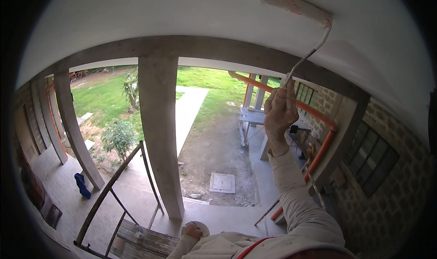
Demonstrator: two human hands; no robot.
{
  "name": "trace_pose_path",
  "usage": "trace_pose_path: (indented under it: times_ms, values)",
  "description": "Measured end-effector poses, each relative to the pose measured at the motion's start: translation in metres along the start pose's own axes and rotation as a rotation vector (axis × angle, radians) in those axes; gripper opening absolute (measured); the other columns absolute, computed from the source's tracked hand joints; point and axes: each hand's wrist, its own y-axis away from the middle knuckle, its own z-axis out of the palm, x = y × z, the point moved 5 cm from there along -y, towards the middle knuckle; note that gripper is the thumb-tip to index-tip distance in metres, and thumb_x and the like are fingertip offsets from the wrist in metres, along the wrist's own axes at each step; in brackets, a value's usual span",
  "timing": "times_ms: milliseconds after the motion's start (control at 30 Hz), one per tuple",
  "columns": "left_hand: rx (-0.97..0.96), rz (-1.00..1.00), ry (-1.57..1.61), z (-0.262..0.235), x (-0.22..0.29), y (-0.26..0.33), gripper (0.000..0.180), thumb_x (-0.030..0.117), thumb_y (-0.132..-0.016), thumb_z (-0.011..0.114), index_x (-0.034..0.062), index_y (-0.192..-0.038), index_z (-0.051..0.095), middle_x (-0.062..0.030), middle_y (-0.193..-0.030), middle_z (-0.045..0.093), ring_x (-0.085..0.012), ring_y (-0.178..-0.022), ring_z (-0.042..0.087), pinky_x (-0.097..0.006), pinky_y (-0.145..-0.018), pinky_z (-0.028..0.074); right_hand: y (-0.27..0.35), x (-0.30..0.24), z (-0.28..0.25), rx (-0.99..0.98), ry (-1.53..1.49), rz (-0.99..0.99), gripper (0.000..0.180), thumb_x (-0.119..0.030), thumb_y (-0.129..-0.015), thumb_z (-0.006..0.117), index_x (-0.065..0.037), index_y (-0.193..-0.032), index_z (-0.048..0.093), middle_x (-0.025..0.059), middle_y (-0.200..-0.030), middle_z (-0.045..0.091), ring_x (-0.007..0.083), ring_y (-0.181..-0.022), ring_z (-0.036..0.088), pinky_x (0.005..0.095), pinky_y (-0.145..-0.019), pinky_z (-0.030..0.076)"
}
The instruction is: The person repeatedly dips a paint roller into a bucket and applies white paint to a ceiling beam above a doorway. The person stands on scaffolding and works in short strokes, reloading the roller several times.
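Note:
My right hand [281, 108] is raised with its fingers wrapped around the handle of a paint roller [300, 7]. The roller's bent wire frame rises from the fist, and its sleeve, whitish with reddish patches, lies up against the white ceiling [195, 13]. Low in the view, close to my body, my left hand [194, 231] is closed at the edge of a pale round container [202, 228]. What is inside the container cannot be made out.
A metal scaffold frame [109, 186] with a wooden plank platform [145, 243] stands at lower left. A grey column [159, 136] and beam [218, 47] are ahead. An orange pipe [314, 113] runs along the right, beside a stone wall [387, 168]. Blue item [82, 186] lies below.

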Motion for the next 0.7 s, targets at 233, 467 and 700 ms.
trace_pose_path:
  times_ms: [233,467,700]
  values:
    - [0.014,0.117,-0.089,0.033,-0.043,-0.019,0.037,0.014,-0.059,0.07,-0.0105,-0.087,0.065,-0.0282,-0.081,0.068,-0.0451,-0.078,0.067,-0.048,-0.072,0.054,-0.008,-0.016,-0.017,-0.011,-0.178,0.124,0.045,-0.002,-0.107,0.049,-0.004,-0.153,0.048,-0.0017,-0.076,0.05,0.0024,-0.06,0.039,0.0214,-0.048,0.03]
    - [-0.003,-0.113,0.134,0.05,-0.054,-0.025,0.037,0.012,-0.061,0.069,-0.0122,-0.089,0.065,-0.0292,-0.081,0.068,-0.0446,-0.078,0.067,-0.047,-0.072,0.055,-0.003,0.013,-0.019,-0.047,-0.264,0.168,0.046,-0.005,-0.109,0.048,-0.006,-0.155,0.046,-0.0064,-0.081,0.042,0.0013,-0.063,0.035,0.0205,-0.052,0.029]
    - [0.036,-0.095,0.147,0.009,0.01,0.001,0.033,0.012,-0.062,0.069,-0.0113,-0.086,0.065,-0.0284,-0.08,0.067,-0.0428,-0.078,0.067,-0.047,-0.072,0.055,0.009,0.07,-0.018,-0.047,-0.051,0.357,0.04,-0.015,-0.111,0.048,-0.006,-0.15,0.051,-0.004,-0.068,0.043,0.0019,-0.051,0.036,0.0205,-0.041,0.032]
